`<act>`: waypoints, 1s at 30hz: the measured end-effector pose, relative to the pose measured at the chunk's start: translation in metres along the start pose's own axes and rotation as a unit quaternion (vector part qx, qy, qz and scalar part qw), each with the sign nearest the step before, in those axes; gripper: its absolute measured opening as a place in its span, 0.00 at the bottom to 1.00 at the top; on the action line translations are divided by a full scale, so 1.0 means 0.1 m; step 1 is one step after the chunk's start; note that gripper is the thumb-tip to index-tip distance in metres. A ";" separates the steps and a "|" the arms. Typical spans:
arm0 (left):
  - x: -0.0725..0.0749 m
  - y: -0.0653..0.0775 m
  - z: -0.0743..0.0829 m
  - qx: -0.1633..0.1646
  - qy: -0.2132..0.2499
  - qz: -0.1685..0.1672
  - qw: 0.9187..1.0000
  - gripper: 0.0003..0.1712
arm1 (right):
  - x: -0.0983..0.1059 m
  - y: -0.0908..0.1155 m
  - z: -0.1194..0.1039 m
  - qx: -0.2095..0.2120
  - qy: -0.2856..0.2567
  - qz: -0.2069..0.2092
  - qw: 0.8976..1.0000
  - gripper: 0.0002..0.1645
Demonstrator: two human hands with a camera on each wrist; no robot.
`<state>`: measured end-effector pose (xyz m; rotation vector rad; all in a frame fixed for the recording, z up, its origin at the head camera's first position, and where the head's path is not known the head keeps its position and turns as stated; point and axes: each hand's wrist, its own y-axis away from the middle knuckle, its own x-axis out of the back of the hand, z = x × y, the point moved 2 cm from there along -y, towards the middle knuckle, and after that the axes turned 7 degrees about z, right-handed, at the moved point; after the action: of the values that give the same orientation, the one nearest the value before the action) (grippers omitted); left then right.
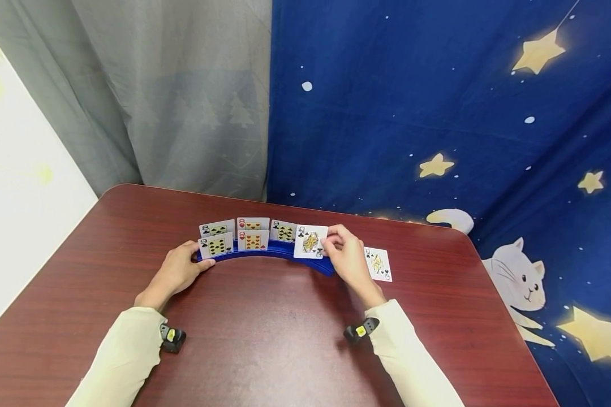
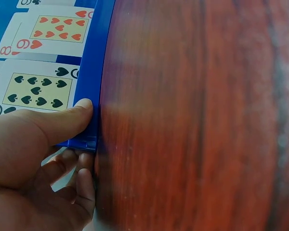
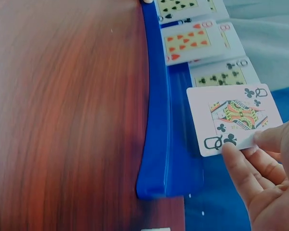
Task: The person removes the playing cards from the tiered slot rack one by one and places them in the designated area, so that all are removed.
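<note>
A curved blue card holder stands on the table. At its left end my left hand grips it, thumb on the front edge and fingers curled around the end. My right hand pinches the queen of clubs by one edge, over the holder's right part. The nine of spades and nine of hearts stand in the front slot. Behind them are a black eight and the eight of hearts, partly covered. A nine of clubs stands in the back slot, partly hidden by the queen.
Another black-suited queen card lies face up on the table, right of my right hand. The reddish-brown wooden table ends at the back against a grey curtain and a blue star-patterned curtain.
</note>
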<state>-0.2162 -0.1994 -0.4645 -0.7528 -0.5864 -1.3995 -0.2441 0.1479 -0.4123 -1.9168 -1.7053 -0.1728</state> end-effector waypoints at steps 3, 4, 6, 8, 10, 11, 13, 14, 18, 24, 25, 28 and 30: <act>0.00 0.00 0.01 0.000 0.000 0.000 1.000 0.21 | 0.09 -0.01 0.03 -0.010 0.015 0.019 1.000 0.09; 0.00 0.00 0.01 -0.001 0.000 0.001 1.000 0.21 | 0.12 -0.01 0.05 -0.010 0.019 0.026 0.999 0.10; 0.00 0.01 0.02 -0.001 0.001 0.001 1.000 0.21 | 0.17 -0.02 0.09 -0.009 0.029 0.037 0.999 0.10; 0.00 0.00 0.02 -0.003 0.001 0.002 1.000 0.21 | 0.22 -0.03 0.12 -0.003 0.037 0.047 0.998 0.09; 0.00 0.00 0.01 -0.004 0.001 0.003 1.000 0.21 | 0.27 -0.04 0.15 0.004 0.044 0.053 0.998 0.07; 0.00 0.00 0.01 -0.003 0.000 0.002 1.000 0.21 | 0.29 -0.05 0.17 0.005 0.047 0.055 0.997 0.06; 0.00 0.00 0.02 -0.002 0.000 0.001 1.000 0.21 | 0.35 -0.05 0.19 0.006 0.055 0.061 0.997 0.04; 0.00 0.00 0.02 -0.001 0.000 0.000 1.000 0.21 | 0.38 -0.06 0.21 0.005 0.063 0.064 0.996 0.04; 0.00 0.00 0.01 0.001 -0.001 -0.004 1.000 0.22 | 0.49 -0.07 0.27 -0.008 0.094 0.077 0.993 0.07; 0.00 0.01 0.02 0.001 -0.002 -0.002 1.000 0.21 | 0.64 -0.08 0.41 -0.021 0.154 0.090 0.984 0.14; 0.00 0.01 0.02 0.001 -0.002 -0.002 1.000 0.21 | 0.67 -0.08 0.43 -0.021 0.162 0.090 0.982 0.15; 0.01 0.01 0.02 0.000 -0.002 0.000 1.000 0.21 | 0.74 -0.08 0.50 -0.025 0.186 0.088 0.978 0.17; 0.01 0.00 0.02 -0.002 -0.002 0.001 1.000 0.21 | 0.79 -0.08 0.55 -0.025 0.202 0.085 0.975 0.19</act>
<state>-0.2155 -0.1981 -0.4625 -0.7583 -0.5859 -1.3976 -0.2521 0.2440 -0.4206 -1.8965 -1.2745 -0.5066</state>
